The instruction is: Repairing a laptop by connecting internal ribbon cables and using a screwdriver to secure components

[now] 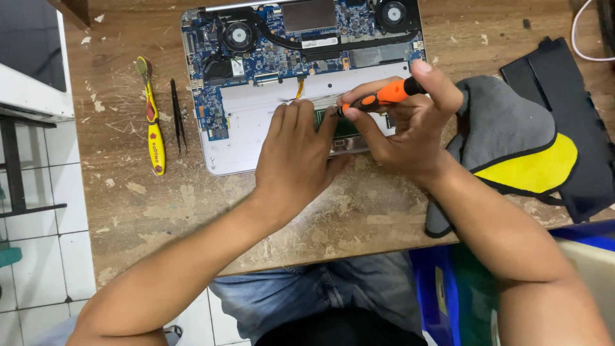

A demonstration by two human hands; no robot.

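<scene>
- Table (160, 205): worn wooden top, flecked with pale paint, carrying everything listed here.
- Opened laptop (243, 128): lies at 12 o'clock from me, bottom cover off, blue circuit board and two round fans exposed along its far edge, pale inner shell nearer me.
- Grey-and-yellow cloth (512, 141): at 3 o'clock from the laptop, lying partly over a black flat case (570, 115).
- My left hand (298, 160): palm down on the laptop's near edge, fingers (291, 118) spread flat and pressing, gripping nothing.
- My right hand (410, 122): just beside the left at its 2 o'clock, fingers clenched round the screwdriver.
- Yellow toothbrush (154, 122): at 9 o'clock from the laptop, lying lengthwise.
- Orange-and-black screwdriver (378, 98): held nearly level, tip pointing to 9 o'clock, meeting the laptop by my left fingertips.
- Black tweezers (177, 115): between toothbrush and laptop.
</scene>
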